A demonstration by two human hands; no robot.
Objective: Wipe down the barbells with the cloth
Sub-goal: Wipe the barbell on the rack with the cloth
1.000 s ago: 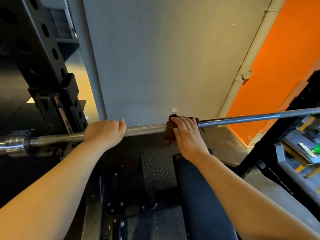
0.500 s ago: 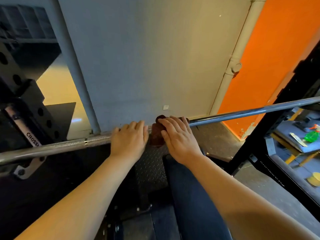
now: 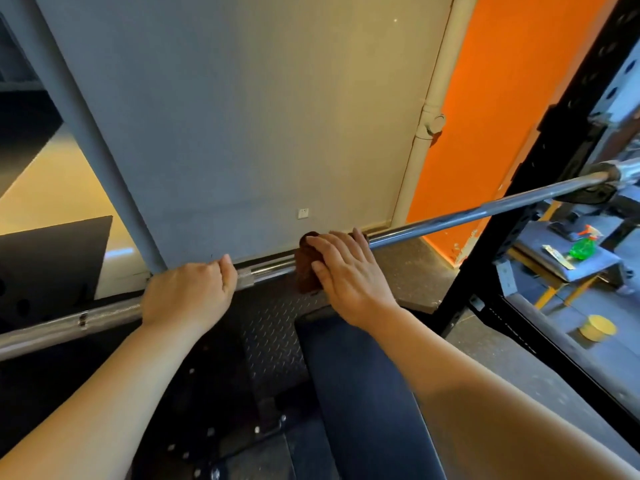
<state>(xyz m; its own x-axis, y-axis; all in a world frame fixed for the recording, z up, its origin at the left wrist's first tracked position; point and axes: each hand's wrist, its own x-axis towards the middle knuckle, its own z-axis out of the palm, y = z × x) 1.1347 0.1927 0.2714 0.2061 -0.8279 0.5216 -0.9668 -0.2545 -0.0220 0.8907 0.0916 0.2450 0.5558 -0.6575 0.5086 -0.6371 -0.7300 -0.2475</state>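
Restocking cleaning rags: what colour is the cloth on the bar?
Dark reddish-brown cloth, under the right hand on the barbell; head view.

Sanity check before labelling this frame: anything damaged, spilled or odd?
One thing: the orange wall has chipped, flaking paint at its lower corner. A yellow tub sits loose on the floor. The barbell, cloth, left hand and right hand look normal.
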